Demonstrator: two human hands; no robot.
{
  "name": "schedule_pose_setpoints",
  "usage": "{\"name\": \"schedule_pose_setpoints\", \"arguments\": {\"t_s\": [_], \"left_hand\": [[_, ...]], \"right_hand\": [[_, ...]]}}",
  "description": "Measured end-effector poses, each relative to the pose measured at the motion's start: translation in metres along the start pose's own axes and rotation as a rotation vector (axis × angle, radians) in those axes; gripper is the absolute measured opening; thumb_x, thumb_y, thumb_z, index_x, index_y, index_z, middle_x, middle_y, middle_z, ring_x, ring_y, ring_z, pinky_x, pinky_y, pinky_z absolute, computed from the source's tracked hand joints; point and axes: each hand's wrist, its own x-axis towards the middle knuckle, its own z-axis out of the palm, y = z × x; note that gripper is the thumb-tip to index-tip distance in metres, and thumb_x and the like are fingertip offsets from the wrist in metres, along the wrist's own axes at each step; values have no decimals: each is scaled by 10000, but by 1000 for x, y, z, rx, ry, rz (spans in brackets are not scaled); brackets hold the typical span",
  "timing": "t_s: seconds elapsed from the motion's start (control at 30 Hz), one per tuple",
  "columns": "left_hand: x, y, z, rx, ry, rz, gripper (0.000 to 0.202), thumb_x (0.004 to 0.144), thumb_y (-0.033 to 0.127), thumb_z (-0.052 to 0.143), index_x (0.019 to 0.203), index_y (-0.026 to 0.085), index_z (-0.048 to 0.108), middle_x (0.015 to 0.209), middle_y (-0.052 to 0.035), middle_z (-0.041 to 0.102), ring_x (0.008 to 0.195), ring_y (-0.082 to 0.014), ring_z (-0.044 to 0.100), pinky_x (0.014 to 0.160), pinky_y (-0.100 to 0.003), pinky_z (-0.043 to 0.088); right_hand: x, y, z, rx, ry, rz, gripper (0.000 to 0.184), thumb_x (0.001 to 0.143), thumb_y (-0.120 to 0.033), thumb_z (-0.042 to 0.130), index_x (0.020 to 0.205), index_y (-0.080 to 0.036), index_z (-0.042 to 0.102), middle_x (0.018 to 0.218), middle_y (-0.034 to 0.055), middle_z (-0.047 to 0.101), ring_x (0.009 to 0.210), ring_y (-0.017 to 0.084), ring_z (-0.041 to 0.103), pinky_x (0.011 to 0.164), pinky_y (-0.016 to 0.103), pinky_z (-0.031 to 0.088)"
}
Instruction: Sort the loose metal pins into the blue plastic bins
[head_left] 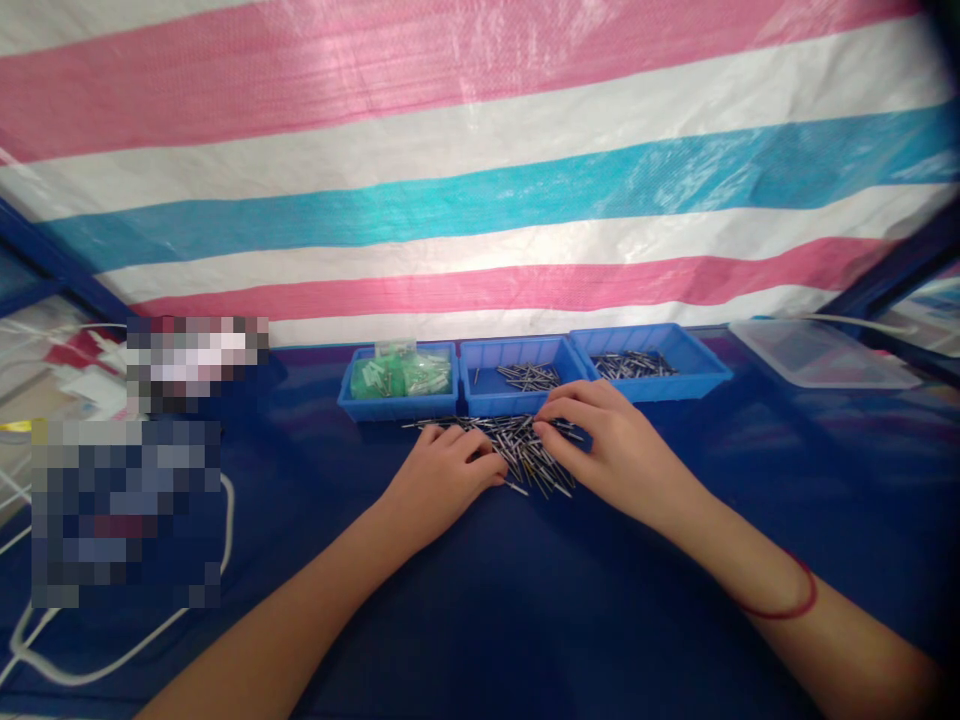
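Note:
A loose pile of thin metal rods (525, 448) lies on the dark blue tabletop between my hands. At its left side my left hand (442, 475) bends its fingers down over the rods. One light-tipped rod (517, 488) sticks out from its thumb and finger, which look closed on it. My right hand (611, 445) reaches in from the right, thumb and forefinger close together at the pile; anything between them is too small to make out. Just behind the pile, a middle blue bin (484, 402) holds more rods (531, 377).
A left blue bin (397, 407) contains green-and-clear bags (401, 375). Dark rods (634, 365) lie in the right blue bin (686, 378). A translucent plastic lid (821, 353) rests farther right. White cables (229, 520) and blurred items are at left; a striped sheet (480, 220) hangs behind.

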Motion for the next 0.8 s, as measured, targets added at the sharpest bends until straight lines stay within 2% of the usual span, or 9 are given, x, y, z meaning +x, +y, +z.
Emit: {"name": "schedule_pose_setpoints", "arguments": {"t_s": [0.2, 0.43, 0.5, 0.57, 0.67, 0.8], "left_hand": [[1, 3, 0, 10, 31, -7, 167, 943, 295, 464, 956, 213, 609, 982, -25, 613, 842, -169, 510, 759, -323, 320], [2, 0, -4, -85, 104, -5, 151, 937, 268, 476, 930, 202, 611, 955, -32, 623, 830, -166, 538, 755, -316, 366], [1, 1, -6, -184, 186, -14, 154, 940, 265, 468, 927, 197, 606, 948, -38, 624, 848, -167, 553, 762, -310, 391], [0, 4, -8, -349, 325, -47, 143, 941, 253, 464, 939, 188, 591, 948, -44, 623, 875, -157, 567, 786, -290, 421], [-1, 11, -11, -587, 509, -158, 105, 928, 240, 482, 922, 183, 571, 898, -38, 622, 851, -138, 586, 780, -255, 458], [-2, 18, -12, -774, 535, -304, 98, 902, 256, 517, 902, 186, 586, 876, -31, 642, 801, -134, 615, 746, -243, 490]], "right_hand": [[0, -5, 0, 18, -41, -31, 155, 872, -241, 538, 857, -163, 671, 937, 81, 653, 890, 213, 564, 854, 383, 454], [-2, -9, 3, 123, -118, -54, 130, 863, -229, 549, 827, -182, 665, 918, 64, 669, 888, 206, 576, 834, 375, 463], [-2, -11, 3, 157, -139, -43, 114, 849, -222, 562, 856, -187, 670, 938, 67, 672, 905, 212, 581, 837, 382, 465], [-2, -15, 4, 234, -159, -26, 144, 823, -210, 591, 943, -197, 668, 984, 67, 675, 934, 214, 586, 851, 384, 465], [-1, -21, 6, 427, -183, -2, 217, 808, -220, 617, 1022, -217, 652, 1011, 55, 682, 933, 200, 604, 849, 361, 471], [-1, -25, 9, 594, -183, 45, 124, 852, -270, 570, 867, -210, 677, 845, 39, 684, 773, 164, 609, 704, 293, 482]]}}
